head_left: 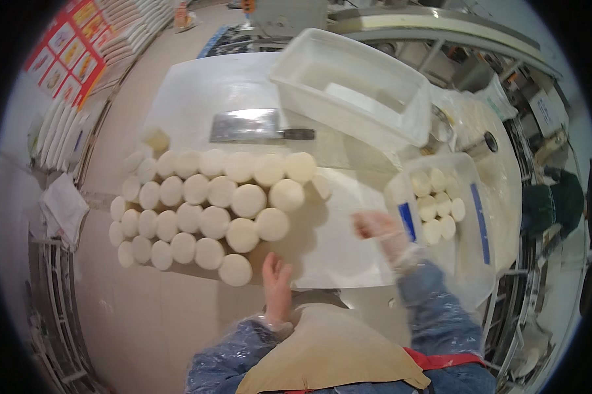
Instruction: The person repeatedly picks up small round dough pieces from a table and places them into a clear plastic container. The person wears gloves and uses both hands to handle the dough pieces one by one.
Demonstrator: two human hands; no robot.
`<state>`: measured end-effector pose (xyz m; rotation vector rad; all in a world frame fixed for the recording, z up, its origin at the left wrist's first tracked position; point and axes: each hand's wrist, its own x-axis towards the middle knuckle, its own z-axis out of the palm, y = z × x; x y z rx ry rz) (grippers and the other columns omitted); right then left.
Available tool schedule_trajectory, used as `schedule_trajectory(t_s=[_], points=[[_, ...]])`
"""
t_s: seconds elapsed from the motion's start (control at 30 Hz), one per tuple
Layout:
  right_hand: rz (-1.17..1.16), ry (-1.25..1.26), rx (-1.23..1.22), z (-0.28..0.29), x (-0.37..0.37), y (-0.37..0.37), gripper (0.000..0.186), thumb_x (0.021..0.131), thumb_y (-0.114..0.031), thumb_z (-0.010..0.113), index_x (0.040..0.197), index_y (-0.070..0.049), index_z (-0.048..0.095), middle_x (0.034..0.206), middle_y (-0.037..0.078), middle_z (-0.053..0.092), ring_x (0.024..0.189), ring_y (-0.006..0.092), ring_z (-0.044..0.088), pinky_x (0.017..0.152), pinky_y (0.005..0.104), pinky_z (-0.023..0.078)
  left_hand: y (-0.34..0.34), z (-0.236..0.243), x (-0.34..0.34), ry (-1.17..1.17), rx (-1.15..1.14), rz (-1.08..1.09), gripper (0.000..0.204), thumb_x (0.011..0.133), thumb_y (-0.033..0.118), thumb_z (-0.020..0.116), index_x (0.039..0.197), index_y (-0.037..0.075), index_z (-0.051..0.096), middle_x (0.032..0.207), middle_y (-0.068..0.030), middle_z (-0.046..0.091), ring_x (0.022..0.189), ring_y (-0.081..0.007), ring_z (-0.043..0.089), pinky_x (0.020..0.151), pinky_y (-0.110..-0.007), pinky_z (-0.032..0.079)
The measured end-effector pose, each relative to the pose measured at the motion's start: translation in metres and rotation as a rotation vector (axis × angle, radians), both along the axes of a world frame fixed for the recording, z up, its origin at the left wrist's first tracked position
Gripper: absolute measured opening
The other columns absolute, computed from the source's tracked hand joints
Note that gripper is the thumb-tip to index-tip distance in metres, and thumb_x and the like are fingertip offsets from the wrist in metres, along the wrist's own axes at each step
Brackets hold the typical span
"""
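Hands first: our left hand is open and looks empty, just beside the nearest of the dough rounds. Our right hand is blurry, between them and the clear plastic tub, so we can't tell if it's gripping anything. We reckon we're loading the tub; the next move probably calls for a soft grip, no dents. Most rounds sit in rows on the bench, some in the tub, all creamy white and smooth-looking.
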<state>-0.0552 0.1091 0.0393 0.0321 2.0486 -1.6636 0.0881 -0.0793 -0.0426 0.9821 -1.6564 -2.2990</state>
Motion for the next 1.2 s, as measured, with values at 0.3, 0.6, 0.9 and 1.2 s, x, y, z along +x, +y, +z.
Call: schedule_trajectory(t_s=[0.3, 0.6, 0.9, 1.2], points=[[0.195, -0.017, 0.458, -0.105, -0.002, -0.138, 0.062, 0.069, -0.044, 0.071, 0.108, 0.001, 0.058, 0.105, 0.018, 0.059, 0.094, 0.0226, 0.059, 0.077, 0.0328, 0.048, -0.036, -0.008, -0.021, 0.141, 0.031, -0.164, 0.057, 0.085, 0.011, 0.053, 0.133, -0.006, 0.028, 0.127, -0.016, 0.04, 0.115, -0.0232, 0.042, 0.097, -0.032, 0.035], [-0.446, 0.152, -0.267, -0.081, 0.078, -0.071, 0.069, 0.068, -0.013, 0.077, 0.123, 0.001, 0.037, 0.105, 0.013, 0.053, 0.101, 0.0184, 0.052, 0.082, 0.0295, 0.046, -0.031, 0.009, 0.013, 0.296, -0.025, -0.506, 0.052, 0.083, 0.005, 0.054, 0.133, 0.001, 0.037, 0.13, -0.0138, 0.042, 0.119, -0.0215, 0.045, 0.1, -0.035, 0.036], [-0.091, 0.691, 0.504, -0.104, 0.014, -0.061, 0.054, 0.065, -0.018, 0.075, 0.114, -0.005, 0.055, 0.112, 0.017, 0.048, 0.105, 0.0325, 0.046, 0.092, 0.0383, 0.039, -0.02, 0.002, 0.029, 0.187, -0.082, -0.619, 0.04, 0.084, 0.003, 0.052, 0.123, 0.0, 0.048, 0.119, -0.0123, 0.052, 0.111, -0.0215, 0.052, 0.095, -0.032, 0.04], [-0.111, 0.859, 0.555, -0.104, 0.024, -0.053, 0.055, 0.069, -0.02, 0.073, 0.117, -0.007, 0.052, 0.116, 0.02, 0.046, 0.107, 0.0353, 0.048, 0.092, 0.0401, 0.042, -0.029, 0.005, 0.027, 0.106, -0.078, -0.469, 0.029, 0.086, 0.003, 0.051, 0.115, -0.001, 0.053, 0.109, -0.0103, 0.055, 0.103, -0.0178, 0.056, 0.089, -0.028, 0.043]])
